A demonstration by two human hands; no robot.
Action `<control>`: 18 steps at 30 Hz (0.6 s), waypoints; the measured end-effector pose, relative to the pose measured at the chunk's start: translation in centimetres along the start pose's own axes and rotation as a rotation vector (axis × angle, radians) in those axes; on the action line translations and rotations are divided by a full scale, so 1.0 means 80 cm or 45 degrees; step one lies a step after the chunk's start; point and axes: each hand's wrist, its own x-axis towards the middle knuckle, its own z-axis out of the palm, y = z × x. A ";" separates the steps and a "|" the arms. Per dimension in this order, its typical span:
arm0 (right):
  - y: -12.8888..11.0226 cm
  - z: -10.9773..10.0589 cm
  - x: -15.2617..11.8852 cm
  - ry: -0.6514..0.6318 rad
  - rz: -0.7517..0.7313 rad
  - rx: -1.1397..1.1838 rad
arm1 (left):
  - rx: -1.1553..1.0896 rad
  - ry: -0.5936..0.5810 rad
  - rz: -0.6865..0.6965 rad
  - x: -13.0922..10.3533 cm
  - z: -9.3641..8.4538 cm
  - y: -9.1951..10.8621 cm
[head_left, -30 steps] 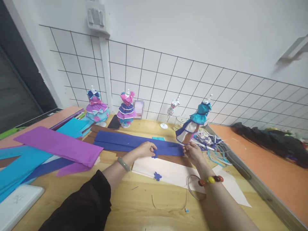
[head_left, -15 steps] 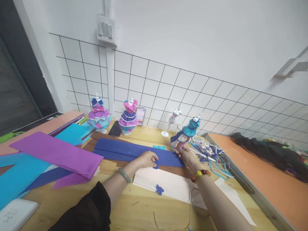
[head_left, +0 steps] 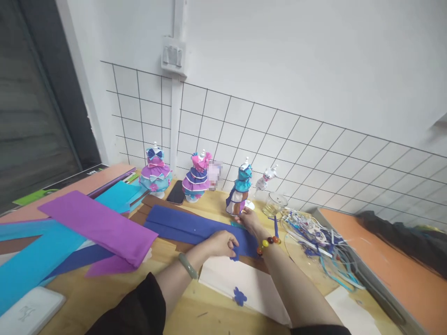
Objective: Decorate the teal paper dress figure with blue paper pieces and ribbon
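My right hand (head_left: pixel 248 220) is closed on the lower edge of a small teal dress (head_left: pixel 240 186) with a blue, white, brown and purple skirt, worn by a mini mannequin now standing upright. My left hand (head_left: pixel 223 244), fingers curled, rests over the long dark blue fabric (head_left: pixel 181 225); a blue flower-shaped piece (head_left: pixel 234 254) shows under its fingertips. Another blue flower cutout (head_left: pixel 240 296) lies on the pale sheet (head_left: pixel 258 284) nearer me. Brown fabric lies beneath the blue strip.
Two dressed mannequins (head_left: pixel 155 174) (head_left: pixel 197 179) and a phone (head_left: pixel 176 192) stand or lie at the back. A bare mannequin (head_left: pixel 267 179), glass jar (head_left: pixel 274 204) and scrap pile (head_left: pixel 310 232) are right. Purple fabric (head_left: pixel 101 225) lies left, near a white box (head_left: pixel 31 309).
My right hand has moved left with the teal-dressed mannequin, which went from tilted to upright. My left hand stays by the blue flower piece. The camera view has shifted.
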 end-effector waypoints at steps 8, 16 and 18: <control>0.000 0.025 0.022 -0.001 0.033 -0.040 | -0.031 -0.034 -0.027 -0.001 -0.003 0.001; 0.002 0.021 0.018 0.019 0.033 -0.177 | -0.045 -0.045 -0.021 -0.004 -0.006 0.003; 0.001 0.019 0.018 0.004 0.066 -0.285 | -0.038 -0.034 -0.016 -0.004 -0.006 0.004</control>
